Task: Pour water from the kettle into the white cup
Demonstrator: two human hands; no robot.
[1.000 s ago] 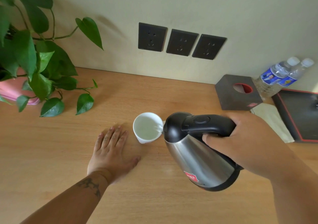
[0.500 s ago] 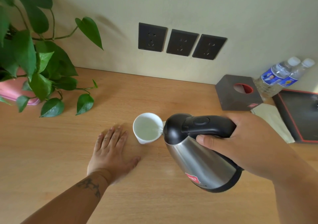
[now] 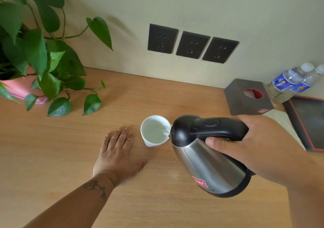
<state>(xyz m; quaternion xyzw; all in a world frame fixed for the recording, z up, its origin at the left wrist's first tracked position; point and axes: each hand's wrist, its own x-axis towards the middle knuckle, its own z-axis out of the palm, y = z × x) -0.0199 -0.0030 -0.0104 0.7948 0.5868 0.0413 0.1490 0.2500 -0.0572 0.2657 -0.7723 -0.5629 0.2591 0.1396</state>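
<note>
right hand (image 3: 259, 145) grips tilted kettle (image 3: 208, 159) beside white cup (image 3: 154, 131); left hand (image 3: 117, 154) flat, open.

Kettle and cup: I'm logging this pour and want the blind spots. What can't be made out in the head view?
- Kettle: water left inside, hidden by its steel wall and shut lid.
- Kettle handle: underside covered by the right hand.
- Cup: base and far side hidden by its own rim; any handle unseen.
- Tray: cut off by the right edge.
</note>
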